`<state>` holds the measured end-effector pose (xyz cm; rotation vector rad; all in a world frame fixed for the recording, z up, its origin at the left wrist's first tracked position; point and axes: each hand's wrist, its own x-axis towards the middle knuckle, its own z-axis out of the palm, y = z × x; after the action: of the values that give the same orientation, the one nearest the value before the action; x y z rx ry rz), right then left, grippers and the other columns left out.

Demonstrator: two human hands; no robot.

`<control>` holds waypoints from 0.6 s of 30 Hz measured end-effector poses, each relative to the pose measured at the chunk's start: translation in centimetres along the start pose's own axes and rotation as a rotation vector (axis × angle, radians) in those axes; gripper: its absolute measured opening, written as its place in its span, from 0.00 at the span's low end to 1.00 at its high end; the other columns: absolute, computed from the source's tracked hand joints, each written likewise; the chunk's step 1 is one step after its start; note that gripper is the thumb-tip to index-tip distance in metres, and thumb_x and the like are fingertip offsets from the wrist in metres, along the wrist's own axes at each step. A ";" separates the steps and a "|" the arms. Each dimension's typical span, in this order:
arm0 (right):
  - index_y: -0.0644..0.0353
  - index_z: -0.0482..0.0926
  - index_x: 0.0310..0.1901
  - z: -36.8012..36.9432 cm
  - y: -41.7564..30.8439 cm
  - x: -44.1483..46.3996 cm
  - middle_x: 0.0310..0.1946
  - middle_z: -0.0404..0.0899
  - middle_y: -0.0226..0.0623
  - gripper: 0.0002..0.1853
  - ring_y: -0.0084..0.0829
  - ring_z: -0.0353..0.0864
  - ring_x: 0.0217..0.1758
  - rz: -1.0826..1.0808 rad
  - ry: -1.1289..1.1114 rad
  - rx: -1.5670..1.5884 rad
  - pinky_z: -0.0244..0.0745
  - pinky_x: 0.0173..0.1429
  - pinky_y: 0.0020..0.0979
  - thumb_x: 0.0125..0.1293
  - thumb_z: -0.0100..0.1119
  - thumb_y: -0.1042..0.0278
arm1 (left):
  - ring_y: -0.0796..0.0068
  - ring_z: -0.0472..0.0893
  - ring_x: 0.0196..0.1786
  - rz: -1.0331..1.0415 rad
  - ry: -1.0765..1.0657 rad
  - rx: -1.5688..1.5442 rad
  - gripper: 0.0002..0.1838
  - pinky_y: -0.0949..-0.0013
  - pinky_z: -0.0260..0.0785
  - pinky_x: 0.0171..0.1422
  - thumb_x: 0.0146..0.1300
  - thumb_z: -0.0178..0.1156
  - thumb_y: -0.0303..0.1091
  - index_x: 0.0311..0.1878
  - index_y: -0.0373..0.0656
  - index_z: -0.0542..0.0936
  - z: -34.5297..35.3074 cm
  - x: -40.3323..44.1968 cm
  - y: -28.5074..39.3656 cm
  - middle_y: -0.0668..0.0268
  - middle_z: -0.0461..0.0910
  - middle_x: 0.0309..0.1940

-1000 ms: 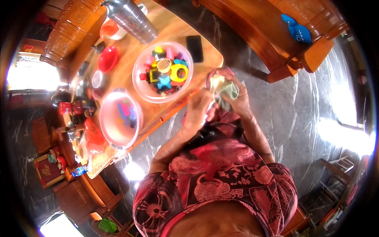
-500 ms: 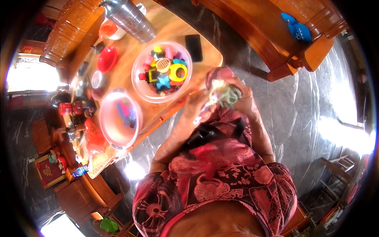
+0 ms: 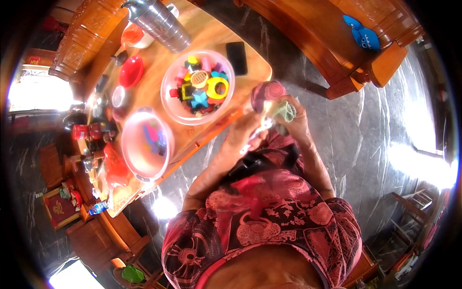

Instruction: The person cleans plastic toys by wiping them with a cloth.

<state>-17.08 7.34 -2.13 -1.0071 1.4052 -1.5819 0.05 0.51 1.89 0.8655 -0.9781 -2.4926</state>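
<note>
My left hand is closed round a slim, glossy white toy that catches the light. Its lower end sticks out below my fingers; glare hides its exact kind. My right hand grips a crumpled pale green cloth against the upper part of the white toy. Both hands are close together above my lap, over my patterned trousers. To the left, a clear basin of colourful toys stands near the table edge, apart from my hands.
A second pinkish basin with a few blue and purple pieces stands on the wooden table. Also there are a phone, a steel flask and a red bowl. A wooden bench holds a blue item.
The green cloth has shifted slightly up and right along the white toy, with my right hand. My left hand keeps its hold on the toy, turned a little.
</note>
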 end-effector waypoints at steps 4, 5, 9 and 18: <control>0.57 0.70 0.54 0.3 -0.3 -0.1 0.40 0.75 0.29 0.32 0.22 0.75 0.44 -0.172 -0.084 -0.215 0.72 0.48 0.27 0.47 0.74 0.67 | 0.86 0.64 0.12 0.059 0.024 0.041 0.17 0.81 0.52 0.11 0.65 0.55 0.44 0.40 0.37 0.74 -0.1 0.1 -0.2 0.67 0.73 0.20; 0.57 0.69 0.55 0.6 -0.5 0.0 0.43 0.74 0.31 0.35 0.23 0.75 0.46 -0.209 -0.090 -0.305 0.72 0.50 0.28 0.45 0.76 0.65 | 0.86 0.64 0.12 0.082 0.069 0.096 0.16 0.81 0.53 0.12 0.65 0.55 0.43 0.40 0.38 0.74 0.0 0.1 -0.2 0.68 0.72 0.19; 0.57 0.67 0.57 1.6 -1.4 -0.3 0.43 0.74 0.34 0.36 0.26 0.75 0.46 -0.205 -0.050 -0.293 0.71 0.51 0.29 0.46 0.75 0.64 | 0.86 0.65 0.14 0.188 0.137 0.219 0.14 0.82 0.54 0.14 0.68 0.52 0.40 0.38 0.37 0.75 0.5 -0.1 -0.7 0.70 0.71 0.18; 0.58 0.67 0.53 3.9 -4.2 -1.2 0.34 0.74 0.31 0.23 0.23 0.74 0.40 -0.075 0.144 -0.134 0.70 0.46 0.27 0.55 0.62 0.69 | 0.86 0.65 0.20 0.481 0.218 0.643 0.09 0.77 0.57 0.22 0.68 0.50 0.32 0.37 0.36 0.75 1.1 -1.1 -0.9 0.72 0.67 0.17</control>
<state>-13.19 7.33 2.28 -1.0519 1.6070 -1.6605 0.17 2.23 2.39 0.9075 -1.7037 -1.6554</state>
